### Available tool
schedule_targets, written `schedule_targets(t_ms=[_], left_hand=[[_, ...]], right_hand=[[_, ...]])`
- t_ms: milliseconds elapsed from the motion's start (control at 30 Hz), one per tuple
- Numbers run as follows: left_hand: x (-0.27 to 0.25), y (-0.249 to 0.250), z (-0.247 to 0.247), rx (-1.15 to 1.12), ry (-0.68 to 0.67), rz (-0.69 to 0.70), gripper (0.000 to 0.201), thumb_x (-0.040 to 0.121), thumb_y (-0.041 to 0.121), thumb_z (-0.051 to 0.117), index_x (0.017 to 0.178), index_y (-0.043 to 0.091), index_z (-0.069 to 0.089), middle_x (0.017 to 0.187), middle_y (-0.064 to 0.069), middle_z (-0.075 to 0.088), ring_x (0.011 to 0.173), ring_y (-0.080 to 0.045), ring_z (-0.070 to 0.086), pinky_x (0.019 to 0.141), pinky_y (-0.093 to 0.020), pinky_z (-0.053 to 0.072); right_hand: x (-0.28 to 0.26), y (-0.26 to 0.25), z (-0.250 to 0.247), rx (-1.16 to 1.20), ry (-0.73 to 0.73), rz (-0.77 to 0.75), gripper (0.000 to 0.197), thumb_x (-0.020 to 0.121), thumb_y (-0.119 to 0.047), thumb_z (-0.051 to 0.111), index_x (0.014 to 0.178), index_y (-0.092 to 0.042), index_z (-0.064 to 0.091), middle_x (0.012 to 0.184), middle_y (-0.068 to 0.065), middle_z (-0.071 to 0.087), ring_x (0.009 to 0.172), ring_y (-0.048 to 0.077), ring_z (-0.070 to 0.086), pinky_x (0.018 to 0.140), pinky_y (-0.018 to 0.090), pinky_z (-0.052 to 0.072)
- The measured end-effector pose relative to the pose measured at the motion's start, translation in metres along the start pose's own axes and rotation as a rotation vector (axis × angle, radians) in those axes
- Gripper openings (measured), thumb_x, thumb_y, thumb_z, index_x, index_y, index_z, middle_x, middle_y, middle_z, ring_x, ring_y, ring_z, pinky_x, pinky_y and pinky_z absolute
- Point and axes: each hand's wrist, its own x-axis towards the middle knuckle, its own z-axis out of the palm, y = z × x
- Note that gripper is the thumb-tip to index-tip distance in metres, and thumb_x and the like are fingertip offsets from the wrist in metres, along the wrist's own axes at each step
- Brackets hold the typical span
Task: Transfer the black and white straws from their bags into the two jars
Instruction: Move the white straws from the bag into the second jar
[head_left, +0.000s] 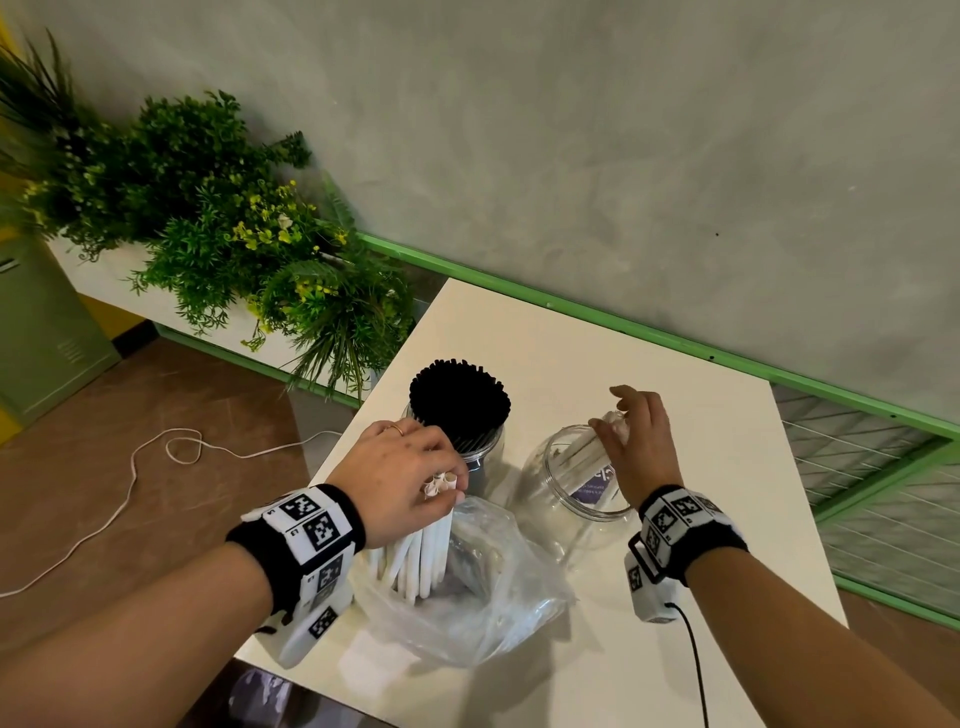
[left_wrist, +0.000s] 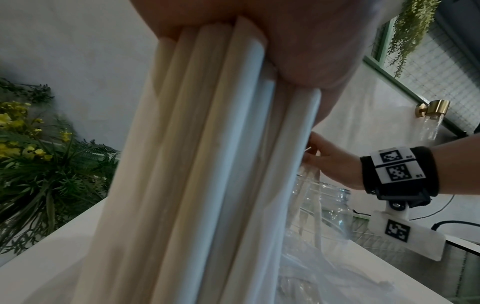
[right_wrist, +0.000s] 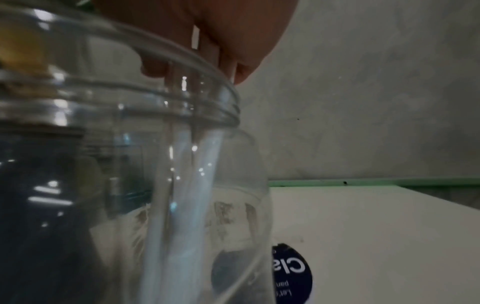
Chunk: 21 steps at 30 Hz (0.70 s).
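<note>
White straws stood as a bundle in a clear plastic bag at the near edge of the white counter, too many to count exactly. The left hand gripped the bundle near its top, fingers curled round it; about four open straw ends showed above the hand. In the left wrist view roughly seven straws ran down from the palm.

Two clear jars stood behind the bag. One jar, on the left, was packed with black straws standing upright. The other jar, on the right, tilted toward the viewer and held a few white straws, two or three as seen through the glass. The right hand pinched their upper ends at the jar's mouth, with fingers bent round them.

One leafy planter stood on the floor beside the counter, and one white cable lay on the floor.
</note>
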Motion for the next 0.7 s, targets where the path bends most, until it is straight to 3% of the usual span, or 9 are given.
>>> schedule_targets(t_ms=[133,200,267,333,400,533,633,700], left_hand=[[0.000,0.000,0.001,-0.004,0.014,-0.006,0.024,0.082,0.055,0.042,0.088,0.042,0.060,0.094,0.021,0.054,0.088,-0.009,0.051,0.084,-0.037,0.041],[-0.001,0.001,0.001,-0.007,0.018,-0.006,0.024,0.082,0.055,0.042,0.088,0.042,0.060,0.094,0.021,0.054,0.088,-0.009,0.051,0.084,-0.037,0.041],[-0.001,0.001,0.000,-0.005,0.015,-0.003,0.024,0.082,0.055,0.042,0.089,0.042,0.061,0.094,0.021,0.054,0.088,-0.009,0.052,0.085,-0.037,0.041],[-0.001,0.001,0.000,-0.003,0.013,-0.001,0.024,0.082,0.055,0.041,0.089,0.042,0.061,0.094,0.021,0.055,0.089,-0.009,0.052,0.085,-0.037,0.041],[-0.001,0.001,0.000,-0.008,0.013,-0.002,0.025,0.082,0.055,0.041,0.088,0.042,0.061,0.094,0.021,0.055,0.089,-0.009,0.052,0.085,-0.036,0.041],[-0.001,0.002,0.001,-0.008,0.021,-0.001,0.023,0.082,0.055,0.043,0.088,0.042,0.060,0.093,0.021,0.054,0.087,-0.009,0.051,0.084,-0.036,0.041],[-0.002,0.002,0.001,-0.007,0.026,-0.003,0.022,0.081,0.055,0.043,0.087,0.042,0.060,0.093,0.021,0.054,0.087,-0.008,0.051,0.084,-0.037,0.041],[-0.002,0.002,0.001,-0.007,0.025,-0.001,0.022,0.081,0.055,0.043,0.087,0.042,0.060,0.093,0.021,0.054,0.088,-0.009,0.051,0.085,-0.037,0.041]], right_hand=[[-0.002,-0.006,-0.001,0.187,-0.010,0.270,0.060,0.085,-0.026,0.071,0.136,-0.024,0.038,0.111,-0.006,0.053,0.092,0.012,0.054,0.081,0.024,0.041],[-0.001,-0.010,0.000,0.260,-0.010,0.381,0.047,0.084,-0.029,0.072,0.125,-0.024,0.049,0.101,-0.004,0.059,0.086,0.016,0.058,0.073,0.017,0.044],[0.000,-0.013,0.001,0.298,0.000,0.431,0.024,0.084,-0.029,0.072,0.103,-0.023,0.059,0.085,-0.005,0.062,0.081,0.019,0.060,0.060,0.004,0.040],[-0.001,-0.013,0.000,0.313,0.009,0.418,0.015,0.085,-0.027,0.071,0.094,-0.023,0.060,0.079,-0.006,0.062,0.076,0.019,0.060,0.053,0.003,0.039],[-0.002,-0.015,-0.001,0.340,0.001,0.435,0.014,0.086,-0.027,0.070,0.095,-0.022,0.060,0.081,-0.002,0.060,0.069,0.016,0.057,0.047,0.007,0.039],[-0.002,-0.016,-0.005,0.306,-0.023,0.419,0.021,0.084,-0.031,0.072,0.100,-0.022,0.062,0.088,-0.002,0.059,0.076,0.014,0.057,0.054,0.015,0.040],[0.002,-0.015,-0.004,0.288,-0.100,0.393,0.023,0.085,-0.030,0.071,0.103,-0.021,0.062,0.086,-0.005,0.056,0.074,0.004,0.053,0.058,0.011,0.039],[0.006,-0.015,-0.004,0.269,-0.108,0.373,0.021,0.086,-0.029,0.070,0.102,-0.019,0.062,0.085,-0.003,0.057,0.073,0.009,0.053,0.058,0.010,0.039]])
